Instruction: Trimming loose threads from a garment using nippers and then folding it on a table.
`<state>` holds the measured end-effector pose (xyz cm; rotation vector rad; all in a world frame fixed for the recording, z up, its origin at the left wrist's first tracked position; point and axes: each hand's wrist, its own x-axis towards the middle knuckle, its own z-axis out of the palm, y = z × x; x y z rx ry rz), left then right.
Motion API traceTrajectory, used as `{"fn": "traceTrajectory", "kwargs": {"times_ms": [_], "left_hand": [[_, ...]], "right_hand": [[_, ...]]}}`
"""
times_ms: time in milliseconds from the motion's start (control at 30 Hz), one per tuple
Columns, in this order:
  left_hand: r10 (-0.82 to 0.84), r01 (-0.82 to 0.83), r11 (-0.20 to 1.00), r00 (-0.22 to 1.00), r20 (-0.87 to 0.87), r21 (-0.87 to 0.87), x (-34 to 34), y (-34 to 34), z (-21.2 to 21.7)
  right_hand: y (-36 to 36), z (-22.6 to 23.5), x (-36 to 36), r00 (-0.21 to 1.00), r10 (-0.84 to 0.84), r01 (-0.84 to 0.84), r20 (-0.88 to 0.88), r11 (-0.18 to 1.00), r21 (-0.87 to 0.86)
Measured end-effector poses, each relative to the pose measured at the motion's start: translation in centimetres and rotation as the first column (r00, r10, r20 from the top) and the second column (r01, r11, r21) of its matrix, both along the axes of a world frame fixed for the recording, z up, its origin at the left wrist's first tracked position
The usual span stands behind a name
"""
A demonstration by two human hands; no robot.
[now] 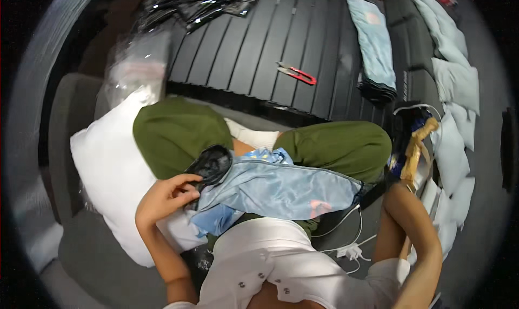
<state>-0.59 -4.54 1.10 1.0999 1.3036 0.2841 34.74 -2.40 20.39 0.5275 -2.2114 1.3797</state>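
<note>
A light blue satin cover (281, 190) lies across my lap, over my crossed legs in green trousers (173, 131). A black lace piece (212, 164) sits at its left end. My left hand (165, 198) is closed on that end of the cover, with the fingers curled against the black lace. My right forearm (403, 222) reaches forward beside my right knee. The right hand itself is hidden behind the knee and the cover's far end.
A white pillow (105, 174) lies at my left. Red-handled snips (296, 73) rest on a black slatted surface (243, 44). Folded blue fabric (373, 39), pale blue cushions (457, 82), shiny plastic bags (200, 1), a bag with tan ribbon (416, 147) and a white charger cable (348, 249) surround me.
</note>
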Motion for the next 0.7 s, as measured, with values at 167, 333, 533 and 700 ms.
{"fn": "traceTrajectory", "kwargs": {"times_ms": [167,333,533,700], "left_hand": [[0.23,-0.14,0.955,0.906,-0.356,0.261,4.5,2.0,0.4],[0.194,0.013,0.956,0.724,-0.661,0.294,6.9,4.1,-0.1],[0.03,0.334,0.871,0.696,-0.718,0.361,10.2,3.6,-3.0],[0.229,-0.168,0.898,0.968,-0.107,0.407,6.8,5.1,-2.6]], "right_hand": [[1.3,-5.7,5.7,0.515,-0.705,0.66,0.488,0.689,0.299],[-0.9,-12.4,9.0,-0.707,-0.449,0.53,0.546,0.175,0.83],[-3.8,-19.8,8.8,-0.567,-0.486,0.739,0.665,0.057,0.671],[-1.8,-18.7,8.0,-0.593,-0.574,0.751,0.565,-0.141,0.645]]}}
